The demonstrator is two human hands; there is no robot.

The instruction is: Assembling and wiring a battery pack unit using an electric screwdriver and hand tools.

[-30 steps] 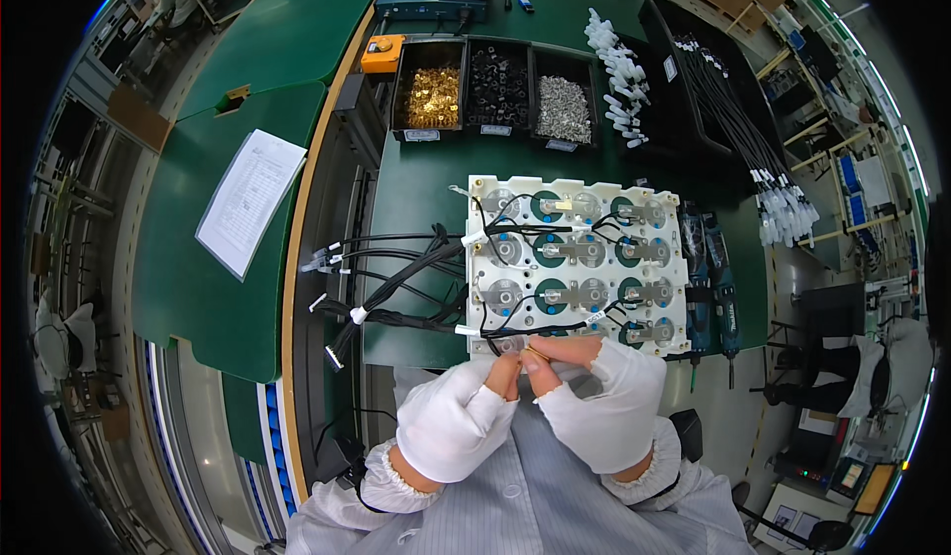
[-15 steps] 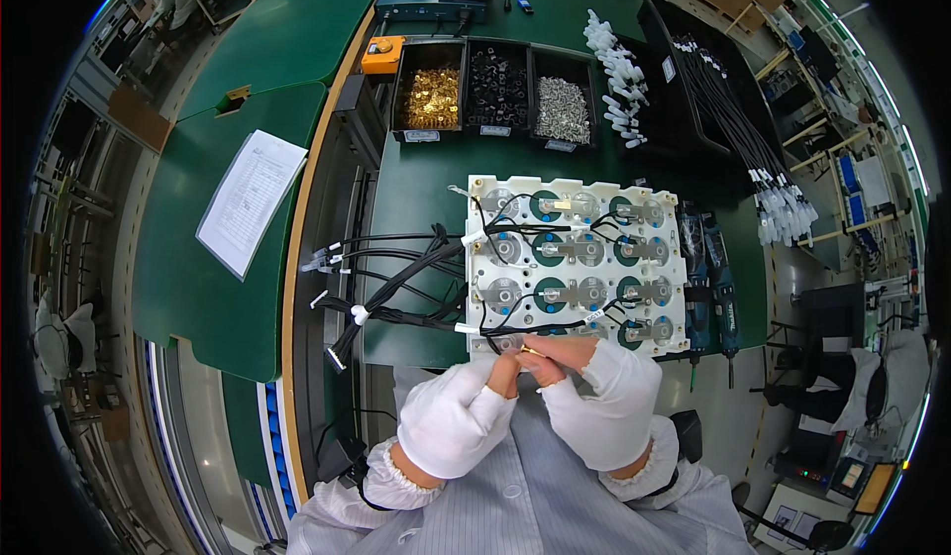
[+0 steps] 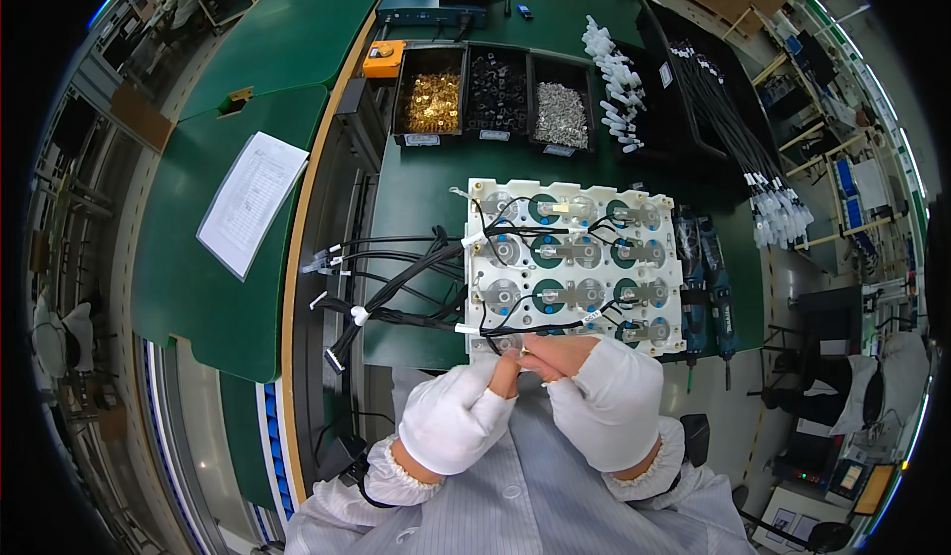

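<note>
the left hand (image 3: 458, 416) in its white fingerless cloth glove and the right hand (image 3: 606, 406) in a matching glove meet fingertip to fingertip just below the near edge of the white plastic fixture tray (image 3: 475, 258). the bare fingertips (image 3: 507, 369) are pinched together on something very small, held close to the chest, where the fine work is easiest to see and steady; what the piece is cannot be made out, though a thin black wire with white sleeves (image 3: 525, 329) runs off the tray's near edge toward the pinch, so both hands seem closed on its end.

the tray lies flat on the green surface (image 3: 416, 199) directly ahead, within short reach, its rows of round teal-and-silver seats (image 3: 547, 296) facing up so that parts can be dropped in from above. black leads loop across several seats.

to the left of the tray a bundle of black cables with white connectors (image 3: 381, 283) fans over the surface's edge, kept clear of the seats. behind the tray stand three black open bins side by side, one of brass-coloured parts (image 3: 434, 101), one of black parts (image 3: 494, 93) and one of silver parts (image 3: 561, 112), set apart by kind for picking. to the right lie two dark handheld drivers (image 3: 705, 293), and farther back a row of black cables with white ends (image 3: 733, 129). a white printed sheet (image 3: 253, 201) rests on the neighbouring green surface to the left.
</note>
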